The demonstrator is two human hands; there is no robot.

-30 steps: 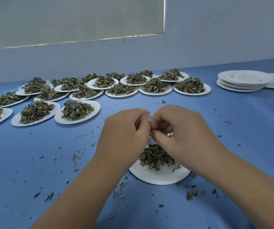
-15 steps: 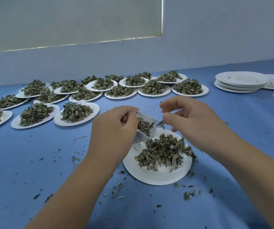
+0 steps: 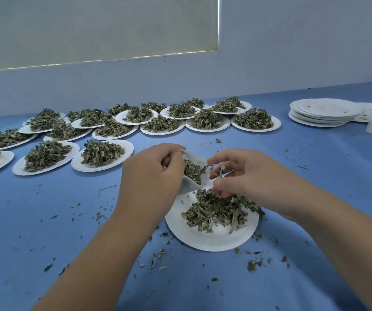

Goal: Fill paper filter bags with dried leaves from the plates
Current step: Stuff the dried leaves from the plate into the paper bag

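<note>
Paper filter bag point(image 3: 190, 187), part filled, hangs over the plate's point(image 3: 203, 240) 11 o'clock rim, gripped by the left hand point(image 3: 151, 176). The right hand point(image 3: 248, 178) pinches dried leaves point(image 3: 195, 170) at its mouth. We judge spillage likely if the mouth sags. The mouth faces 3 o'clock, and the long axis runs roughly 9 to 3.

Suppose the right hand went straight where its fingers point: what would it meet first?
With its pinch of leaves, likely the open mouth of the filter bag in the left hand; depth is unclear.

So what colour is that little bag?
White; the bag shows best in the head view.
</note>
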